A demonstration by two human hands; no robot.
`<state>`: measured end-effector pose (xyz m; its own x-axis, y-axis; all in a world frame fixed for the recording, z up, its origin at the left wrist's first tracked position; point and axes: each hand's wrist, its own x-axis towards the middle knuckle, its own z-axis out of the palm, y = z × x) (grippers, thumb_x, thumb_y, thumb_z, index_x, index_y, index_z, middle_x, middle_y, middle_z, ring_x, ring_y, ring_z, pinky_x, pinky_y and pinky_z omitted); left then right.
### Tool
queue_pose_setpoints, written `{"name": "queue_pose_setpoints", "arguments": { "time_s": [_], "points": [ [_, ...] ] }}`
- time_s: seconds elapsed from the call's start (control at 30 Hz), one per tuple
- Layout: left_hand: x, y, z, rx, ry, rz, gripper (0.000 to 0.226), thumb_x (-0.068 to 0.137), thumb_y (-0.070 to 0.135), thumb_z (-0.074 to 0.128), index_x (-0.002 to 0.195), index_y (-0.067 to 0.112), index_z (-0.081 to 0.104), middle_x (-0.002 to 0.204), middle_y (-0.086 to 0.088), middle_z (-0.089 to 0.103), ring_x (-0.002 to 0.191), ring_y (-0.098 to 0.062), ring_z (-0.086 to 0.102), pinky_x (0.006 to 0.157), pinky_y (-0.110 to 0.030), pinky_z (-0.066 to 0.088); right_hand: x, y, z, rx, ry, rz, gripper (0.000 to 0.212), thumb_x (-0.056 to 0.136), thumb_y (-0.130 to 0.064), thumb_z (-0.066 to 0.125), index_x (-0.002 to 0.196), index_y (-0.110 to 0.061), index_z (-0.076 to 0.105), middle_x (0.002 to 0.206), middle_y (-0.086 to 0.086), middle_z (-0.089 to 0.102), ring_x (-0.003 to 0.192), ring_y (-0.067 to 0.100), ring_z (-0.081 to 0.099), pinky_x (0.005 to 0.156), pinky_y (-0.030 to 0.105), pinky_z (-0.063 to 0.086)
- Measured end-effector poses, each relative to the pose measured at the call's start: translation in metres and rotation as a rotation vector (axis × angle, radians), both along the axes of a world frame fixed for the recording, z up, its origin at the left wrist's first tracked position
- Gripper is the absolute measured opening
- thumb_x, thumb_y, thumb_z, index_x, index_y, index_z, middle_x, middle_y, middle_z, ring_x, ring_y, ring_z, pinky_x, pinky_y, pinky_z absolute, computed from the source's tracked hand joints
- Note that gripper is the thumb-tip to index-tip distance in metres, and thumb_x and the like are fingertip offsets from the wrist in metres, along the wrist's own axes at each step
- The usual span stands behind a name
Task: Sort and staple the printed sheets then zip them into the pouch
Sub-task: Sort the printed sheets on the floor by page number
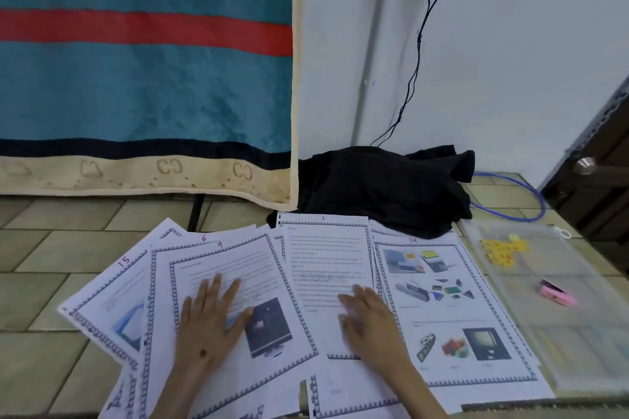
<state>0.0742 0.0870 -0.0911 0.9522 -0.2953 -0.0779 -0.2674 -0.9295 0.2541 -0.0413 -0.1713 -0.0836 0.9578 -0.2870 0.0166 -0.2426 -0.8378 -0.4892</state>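
I'm watching the printed sheets (pixel 326 282) lying fanned over the tiled floor (pixel 41 265), long edges running away from me. My left hand (pixel 211 323) is pressing flat on page 9, my right hand (pixel 367 320) flat on page 1, neither gripping. The pouch (pixel 561 333) and pink stapler (pixel 558 292) are sitting rightward, nearer my right hand

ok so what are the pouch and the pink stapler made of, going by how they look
The pouch looks like clear, slightly frosted soft plastic: the floor tiles show through it. The pink stapler lying on it looks like glossy hard plastic, though it is too small and blurred to be sure.
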Motion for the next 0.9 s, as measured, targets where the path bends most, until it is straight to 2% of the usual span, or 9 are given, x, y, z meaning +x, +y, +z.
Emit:
{"name": "queue_pose_setpoints", "arguments": {
  "time_s": [0.13,0.2,0.3,0.4,0.5,0.67,0.77,0.83,0.9],
  "points": [
    [0.008,-0.013,0.011,0.035,-0.003,-0.004,0.112,0.052,0.085,-0.014,0.146,0.033,0.019,0.158,0.001,-0.004,0.146,-0.020,-0.007,0.116,-0.045,-0.004,0.052,-0.023,0.031,0.167,0.082,-0.067,0.023,0.084,-0.013,0.050,0.099,-0.020,0.067,0.110,0.005,0.061,0.105,0.022,0.056,0.083,0.024,0.044],
    [0.009,-0.032,0.014,0.016,-0.022,-0.016,0.105,0.055,0.079,-0.009,0.146,0.034,0.019,0.158,0.002,-0.008,0.145,-0.022,-0.011,0.114,-0.050,-0.007,0.093,-0.044,0.041,0.166,0.080,-0.104,0.028,0.082,-0.004,0.052,0.103,-0.016,0.066,0.112,0.009,0.060,0.108,0.024,0.057,0.084,0.025,0.042],
    [0.006,-0.050,0.001,0.012,0.004,-0.049,0.109,0.056,0.088,-0.019,0.146,0.038,0.018,0.158,0.000,0.004,0.146,-0.027,0.000,0.112,-0.059,-0.001,0.138,-0.074,0.048,0.091,0.139,-0.112,0.052,0.086,-0.015,0.061,0.136,-0.012,0.045,0.138,0.014,0.045,0.128,0.033,0.040,0.101,0.033,0.035],
    [0.003,-0.053,-0.009,0.002,-0.033,-0.068,0.101,0.067,0.084,-0.014,0.146,0.034,0.025,0.156,-0.001,0.018,0.144,-0.029,0.013,0.111,-0.062,0.004,0.158,-0.088,0.050,0.019,0.308,-0.103,0.083,0.082,-0.035,0.069,0.149,-0.018,0.022,0.150,0.011,0.026,0.137,0.034,0.024,0.110,0.040,0.027],
    [0.001,-0.054,-0.008,-0.012,-0.080,-0.071,0.108,0.058,0.084,-0.024,0.148,0.036,0.013,0.158,0.001,0.005,0.146,-0.026,-0.001,0.112,-0.056,-0.007,0.163,-0.089,0.048,0.002,0.295,-0.124,0.085,0.077,-0.034,0.075,0.146,-0.014,0.028,0.144,0.014,0.029,0.133,0.033,0.026,0.107,0.038,0.030],
    [-0.002,-0.055,-0.004,0.000,-0.067,-0.080,0.103,0.061,0.085,-0.015,0.148,0.036,0.010,0.159,0.000,0.000,0.146,-0.026,-0.008,0.112,-0.057,-0.010,0.156,-0.088,0.037,0.187,0.014,-0.167,0.065,0.076,-0.010,0.076,0.133,-0.009,0.046,0.131,0.016,0.038,0.120,0.029,0.041,0.094,0.030,0.038],
    [-0.003,-0.053,-0.003,0.025,-0.056,-0.083,0.091,0.068,0.076,-0.004,0.149,0.036,0.007,0.159,0.001,-0.003,0.145,-0.025,-0.010,0.112,-0.057,-0.010,0.152,-0.088,0.035,0.219,-0.068,-0.255,0.017,0.080,0.000,0.064,0.095,-0.009,0.063,0.087,0.010,0.055,0.079,0.025,0.051,0.065,0.031,0.042],
    [-0.003,-0.053,-0.003,0.006,-0.052,-0.079,0.089,0.069,0.075,-0.002,0.149,0.036,0.007,0.159,0.001,-0.002,0.145,-0.025,-0.010,0.112,-0.057,-0.011,0.146,-0.088,0.040,0.244,-0.103,-0.244,0.024,0.083,-0.004,0.062,0.063,-0.014,0.052,0.057,0.002,0.039,0.054,0.016,0.034,0.049,0.027,0.029],
    [-0.003,-0.052,-0.004,0.015,-0.046,-0.082,0.090,0.069,0.076,-0.003,0.149,0.036,0.006,0.159,0.001,-0.004,0.145,-0.025,-0.011,0.112,-0.056,-0.011,0.133,-0.083,0.051,0.476,-0.232,-0.194,0.021,0.086,-0.009,0.065,0.067,-0.013,0.058,0.056,-0.002,0.044,0.050,0.011,0.042,0.050,0.023,0.035]
  ]
}}
